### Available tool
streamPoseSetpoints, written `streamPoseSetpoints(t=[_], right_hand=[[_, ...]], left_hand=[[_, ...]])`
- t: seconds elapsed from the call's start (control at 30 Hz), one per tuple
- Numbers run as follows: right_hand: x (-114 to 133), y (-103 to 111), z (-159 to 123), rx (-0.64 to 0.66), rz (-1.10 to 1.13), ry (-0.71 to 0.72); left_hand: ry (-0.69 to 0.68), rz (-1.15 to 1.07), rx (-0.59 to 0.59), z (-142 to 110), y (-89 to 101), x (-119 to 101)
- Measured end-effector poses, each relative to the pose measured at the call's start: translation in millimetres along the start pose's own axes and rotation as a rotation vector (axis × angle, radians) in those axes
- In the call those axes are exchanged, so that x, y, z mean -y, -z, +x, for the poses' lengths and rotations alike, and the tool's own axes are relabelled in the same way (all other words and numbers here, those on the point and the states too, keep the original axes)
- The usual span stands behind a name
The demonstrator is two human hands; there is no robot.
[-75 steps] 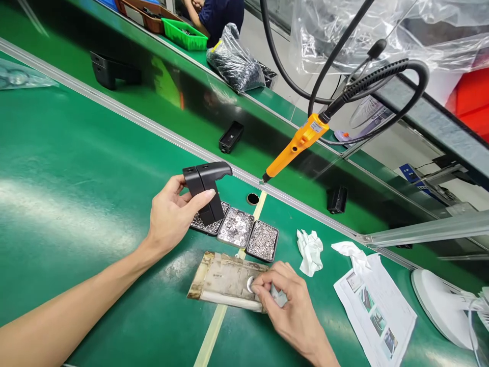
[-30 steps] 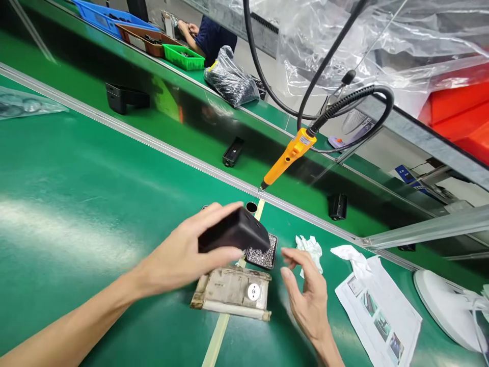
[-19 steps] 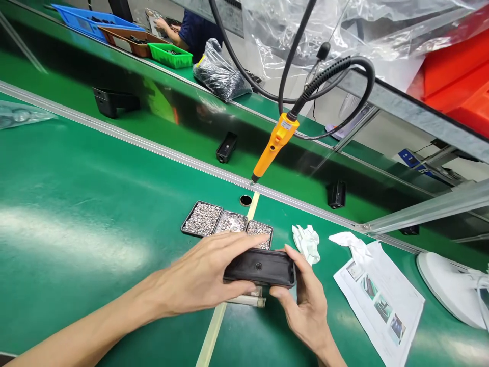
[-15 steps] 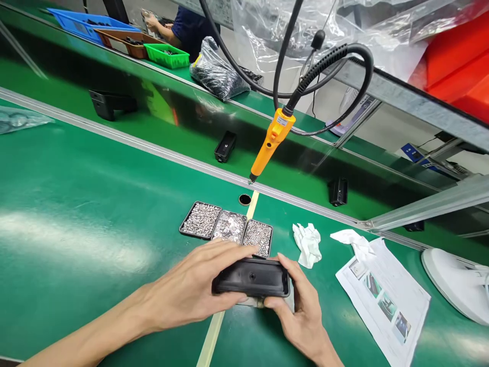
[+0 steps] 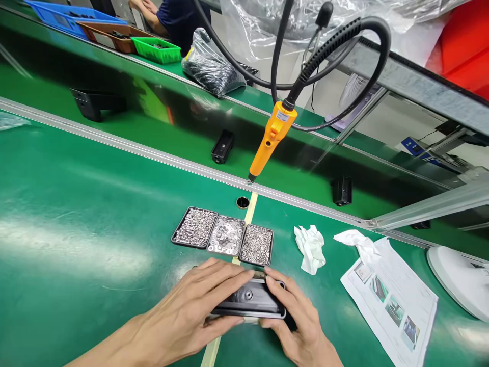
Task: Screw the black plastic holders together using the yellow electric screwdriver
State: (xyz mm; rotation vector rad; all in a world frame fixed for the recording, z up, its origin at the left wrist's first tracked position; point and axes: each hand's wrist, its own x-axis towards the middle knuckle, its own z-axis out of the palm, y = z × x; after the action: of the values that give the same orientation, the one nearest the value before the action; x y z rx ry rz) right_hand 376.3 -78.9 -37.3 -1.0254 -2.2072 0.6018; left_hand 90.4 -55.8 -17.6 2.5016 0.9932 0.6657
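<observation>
Between my two hands is a black rectangular housing (image 5: 255,300), hollow side toward me, with a small round boss in its middle. My left hand (image 5: 202,300) wraps its left end, fingers over the top edge and thumb below. On the right end, my right hand (image 5: 296,318) grips with fingers on top and thumb underneath. Something pale shows under the housing, mostly hidden. Just beyond my hands lie three small trays: one of silvery small parts (image 5: 195,227), one of washers (image 5: 226,235) and one of nut-like pieces (image 5: 257,244).
An orange electric screwdriver (image 5: 270,145) hangs above the bench rail. Black housings (image 5: 222,147) sit on the green strip behind it. To the right are crumpled white tissue (image 5: 310,250), a printed sheet (image 5: 389,300) and a white round base (image 5: 454,280). Another person's arm (image 5: 151,15) shows beyond.
The housing has tilted, so more of its inside faces up, and both hands have shifted slightly lower in view. My right fingers reach further over its top edge. The camera view has moved a little.
</observation>
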Motion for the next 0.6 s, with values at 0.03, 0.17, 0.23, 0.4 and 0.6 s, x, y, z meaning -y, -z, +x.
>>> streamPoseSetpoints(t=[0.03,0.17,0.23,0.4,0.6], right_hand=[[0,1,-1,0.018,-0.018,-0.004],[0,3,1,0.069,-0.057,0.008],[0,3,3,0.064,-0.059,0.027],[-1,2,10,0.0,-0.023,0.074],[-9,-6,7,-0.082,0.014,0.127]], left_hand=[[-0.007,0.033,0.002,-2,-1.7,1],[-0.036,0.108,0.0,-4,-4.9,0],[-0.041,0.124,0.021,-3,-3.6,-1],[-0.045,0.142,0.032,4,4.5,-6],[-0.074,0.177,0.036,7,5.4,-10]])
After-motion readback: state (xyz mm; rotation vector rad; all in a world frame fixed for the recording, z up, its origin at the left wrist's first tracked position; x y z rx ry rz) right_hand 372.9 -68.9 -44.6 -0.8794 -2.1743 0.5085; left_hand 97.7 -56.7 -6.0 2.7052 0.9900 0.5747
